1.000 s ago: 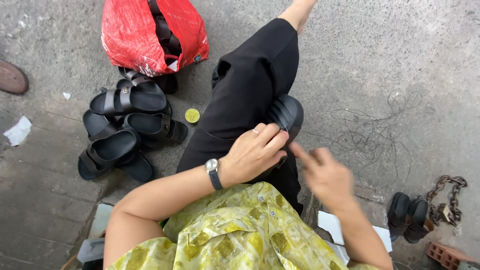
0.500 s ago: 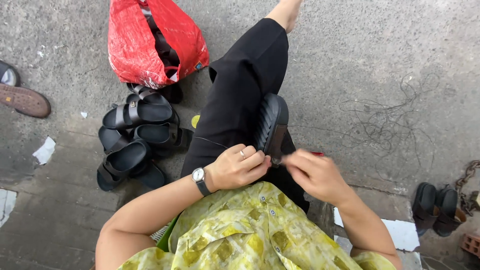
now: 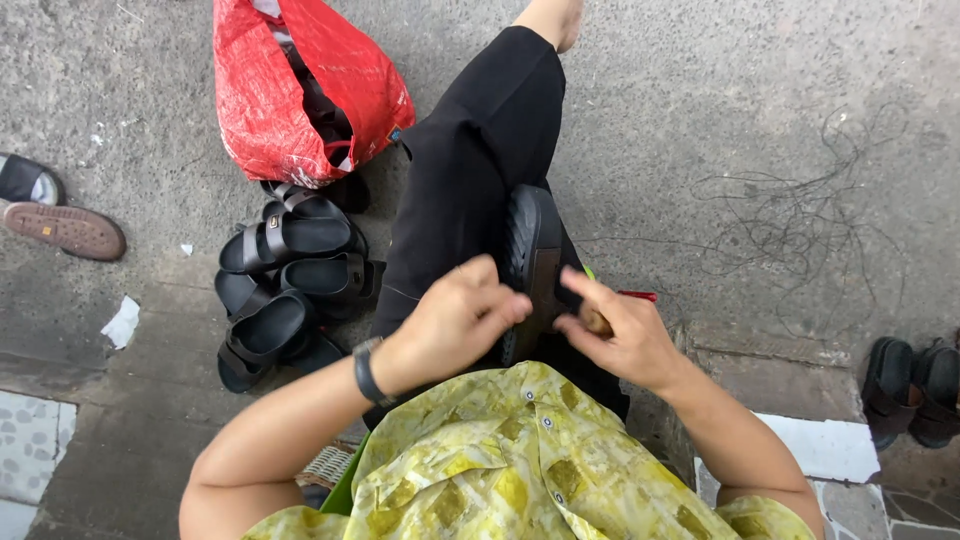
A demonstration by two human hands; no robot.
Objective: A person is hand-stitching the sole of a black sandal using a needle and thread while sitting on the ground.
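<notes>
A black sandal (image 3: 530,262) is seen at the centre of the frame, lying on edge across a black-trousered leg (image 3: 470,170) that runs toward the upper middle of the picture. Its ridged sole is turned to the left of the frame. The left hand (image 3: 455,325), with a dark wristwatch (image 3: 366,372) on its wrist, is placed against the near end of the sandal, its fingers curled and closed on the sole edge. The right hand (image 3: 615,335) is set just beside the sandal on the right of it; its thumb and fingers are pinched together on a small brownish object (image 3: 597,321) whose kind cannot be told. A bit of red (image 3: 638,296) and a sliver of green are seen just behind this hand, too little for naming.

A yellow-green patterned shirt (image 3: 520,460) fills the lower middle of the frame. A red plastic bag (image 3: 300,90), with dark things inside, is set on the concrete ground (image 3: 700,90) at the upper left. Just below it, at the left of the leg, a heap of black sandals (image 3: 285,290) is piled. At the far left edge a brown shoe sole (image 3: 65,230) is laid, with a scrap of white paper (image 3: 122,322) below it. A tangle of thin dark thread (image 3: 800,210) is spread over the ground at the upper right, and a further pair of dark sandals (image 3: 912,390) is stood at the right edge.
</notes>
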